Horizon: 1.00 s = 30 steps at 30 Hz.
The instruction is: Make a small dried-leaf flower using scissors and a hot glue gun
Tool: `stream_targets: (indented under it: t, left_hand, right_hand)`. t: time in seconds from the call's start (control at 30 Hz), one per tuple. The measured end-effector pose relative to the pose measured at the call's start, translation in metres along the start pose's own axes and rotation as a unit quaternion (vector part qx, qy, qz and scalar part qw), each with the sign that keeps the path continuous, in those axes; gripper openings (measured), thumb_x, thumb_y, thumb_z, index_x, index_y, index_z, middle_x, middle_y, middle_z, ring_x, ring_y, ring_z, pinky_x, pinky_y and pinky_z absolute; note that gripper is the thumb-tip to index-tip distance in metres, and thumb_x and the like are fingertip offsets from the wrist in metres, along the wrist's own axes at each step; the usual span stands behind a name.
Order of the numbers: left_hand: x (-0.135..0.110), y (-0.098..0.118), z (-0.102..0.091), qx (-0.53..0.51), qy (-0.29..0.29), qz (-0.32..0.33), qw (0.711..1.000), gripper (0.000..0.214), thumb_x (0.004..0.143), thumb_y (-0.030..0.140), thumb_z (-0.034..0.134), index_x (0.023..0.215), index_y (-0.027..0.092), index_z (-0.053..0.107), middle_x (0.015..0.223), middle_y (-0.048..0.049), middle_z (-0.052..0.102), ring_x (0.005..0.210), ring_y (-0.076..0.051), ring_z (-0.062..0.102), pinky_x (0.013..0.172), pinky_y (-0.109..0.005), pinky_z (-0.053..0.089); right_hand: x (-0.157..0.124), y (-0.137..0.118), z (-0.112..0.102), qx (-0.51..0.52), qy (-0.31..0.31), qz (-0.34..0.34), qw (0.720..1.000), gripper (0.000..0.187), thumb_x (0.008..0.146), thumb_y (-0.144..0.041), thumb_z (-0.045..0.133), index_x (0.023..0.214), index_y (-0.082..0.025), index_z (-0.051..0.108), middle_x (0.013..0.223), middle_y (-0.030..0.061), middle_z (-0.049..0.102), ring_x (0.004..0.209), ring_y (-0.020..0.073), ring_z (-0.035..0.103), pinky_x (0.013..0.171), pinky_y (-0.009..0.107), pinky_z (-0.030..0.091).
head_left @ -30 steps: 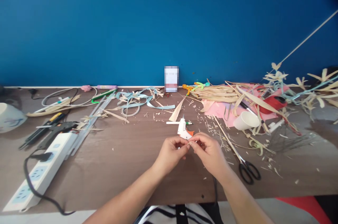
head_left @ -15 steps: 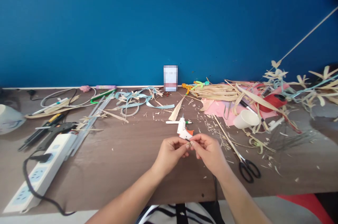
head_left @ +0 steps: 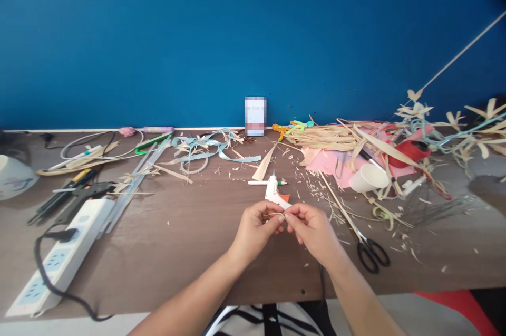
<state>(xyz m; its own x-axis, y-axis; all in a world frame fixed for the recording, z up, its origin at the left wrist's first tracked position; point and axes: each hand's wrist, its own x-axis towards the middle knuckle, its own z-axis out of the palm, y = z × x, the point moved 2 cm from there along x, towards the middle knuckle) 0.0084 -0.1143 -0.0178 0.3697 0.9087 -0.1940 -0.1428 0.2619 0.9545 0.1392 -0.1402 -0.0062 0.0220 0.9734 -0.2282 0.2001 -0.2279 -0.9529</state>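
Fingertip to fingertip, my left hand (head_left: 259,225) and my right hand (head_left: 310,222) meet over the front middle of the table. Between them is a thin, pale straw-coloured strip (head_left: 276,214), pinched by both hands; much of it is hidden by the fingers. Just beyond the fingertips a white glue gun (head_left: 272,191) with an orange trigger lies with its nozzle pointing away. A white and green pen (head_left: 258,183) lies across behind it. Scissors (head_left: 373,255) with black handles rest to the right of my right hand.
A power strip (head_left: 65,257) with a plugged-in black cable stands at left, beside clear glue sticks (head_left: 134,183) and a dark glue gun (head_left: 85,201). Blue ribbon (head_left: 217,154) lies at the back. Pale husk strips (head_left: 328,138), pink paper (head_left: 324,164) and a white cup (head_left: 369,178) crowd the right.
Both hands stay almost in place. The thin strip now shows as a longer piece across the left fingers, where before only a small curl was visible between the fingertips.
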Motion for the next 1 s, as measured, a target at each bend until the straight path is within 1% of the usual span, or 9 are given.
stream_targets:
  t: [0.17,0.27,0.33,0.43,0.57,0.67,0.77,0.9,1.0]
  left_hand:
    - [0.000,-0.001,0.000,0.012,-0.011,-0.001,1.000,0.018,0.069,0.029,0.063,0.070,0.012,0.055,0.060,-0.0010,0.058,0.054,-0.010,0.053,0.052,-0.022,0.044]
    - [0.000,0.000,0.001,-0.012,0.000,-0.024,1.000,0.020,0.069,0.030,0.063,0.069,0.013,0.053,0.059,0.0004,0.055,0.053,-0.009,0.052,0.049,-0.020,0.042]
    - [0.000,0.002,0.004,-0.040,0.002,-0.042,0.998,0.021,0.068,0.031,0.063,0.069,0.013,0.053,0.060,0.0010,0.053,0.054,-0.009,0.051,0.047,-0.019,0.041]
    - [-0.002,0.002,0.007,-0.100,-0.015,-0.067,0.993,0.023,0.067,0.032,0.064,0.069,0.013,0.053,0.063,0.0009,0.052,0.056,-0.008,0.048,0.045,-0.017,0.041]
    - [-0.003,0.001,0.008,-0.171,-0.036,-0.109,0.979,0.023,0.065,0.031,0.067,0.069,0.013,0.053,0.062,0.0016,0.048,0.055,-0.007,0.045,0.043,-0.014,0.040]
    - [-0.003,0.000,0.006,-0.220,-0.062,-0.158,0.961,0.022,0.064,0.027,0.069,0.070,0.011,0.056,0.060,0.0022,0.046,0.052,-0.005,0.045,0.041,-0.013,0.041]
    - [-0.003,-0.001,0.004,-0.287,-0.079,-0.209,0.931,0.017,0.065,0.022,0.068,0.073,0.011,0.058,0.060,0.0021,0.049,0.050,-0.004,0.048,0.039,-0.012,0.041]
    - [-0.003,-0.002,0.002,-0.384,-0.056,-0.282,0.877,0.007,0.072,0.013,0.061,0.078,0.010,0.059,0.064,-0.0003,0.057,0.051,-0.006,0.055,0.040,-0.012,0.043]
    - [-0.002,-0.002,0.002,-0.413,-0.032,-0.302,0.858,0.004,0.076,0.011,0.055,0.077,0.009,0.058,0.062,-0.0014,0.059,0.048,-0.006,0.056,0.039,-0.012,0.044]
  right_hand:
    - [-0.001,0.004,-0.001,-0.016,-0.005,0.000,1.000,0.018,0.080,-0.031,0.048,0.077,-0.017,0.058,0.054,-0.0039,0.049,0.037,0.0058,0.038,0.036,0.018,0.029]
    - [-0.004,0.002,-0.003,-0.047,0.068,-0.068,0.994,0.015,0.078,-0.030,0.053,0.087,-0.019,0.056,0.061,-0.0028,0.048,0.045,0.0085,0.042,0.041,0.021,0.034]
    - [-0.007,-0.002,-0.002,-0.085,0.104,-0.121,0.984,0.012,0.076,-0.028,0.056,0.084,-0.020,0.056,0.065,-0.0020,0.046,0.051,0.0099,0.043,0.046,0.022,0.037]
    - [-0.009,-0.010,0.000,-0.132,0.087,-0.155,0.975,0.009,0.078,-0.026,0.054,0.073,-0.019,0.055,0.068,-0.0009,0.047,0.053,0.0104,0.045,0.049,0.022,0.037]
    - [-0.008,-0.015,0.001,-0.109,0.051,-0.152,0.981,0.013,0.082,-0.024,0.049,0.071,-0.019,0.052,0.068,-0.0008,0.051,0.056,0.0113,0.052,0.053,0.023,0.040]
    - [-0.006,-0.014,0.000,-0.091,0.035,-0.133,0.986,0.013,0.083,-0.024,0.047,0.071,-0.019,0.050,0.065,-0.0015,0.053,0.056,0.0119,0.053,0.054,0.023,0.041]
    - [-0.003,-0.012,0.001,-0.081,0.031,-0.121,0.989,0.013,0.084,-0.025,0.046,0.073,-0.019,0.049,0.063,-0.0017,0.055,0.056,0.0126,0.055,0.055,0.023,0.042]
    - [-0.001,-0.010,0.004,-0.103,0.053,-0.135,0.984,0.007,0.084,-0.023,0.044,0.082,-0.020,0.050,0.068,-0.0004,0.057,0.059,0.0136,0.056,0.057,0.024,0.044]
    - [-0.003,-0.010,0.005,-0.147,0.089,-0.181,0.968,0.007,0.082,-0.019,0.046,0.084,-0.020,0.052,0.072,0.0008,0.056,0.061,0.0135,0.054,0.059,0.025,0.044]
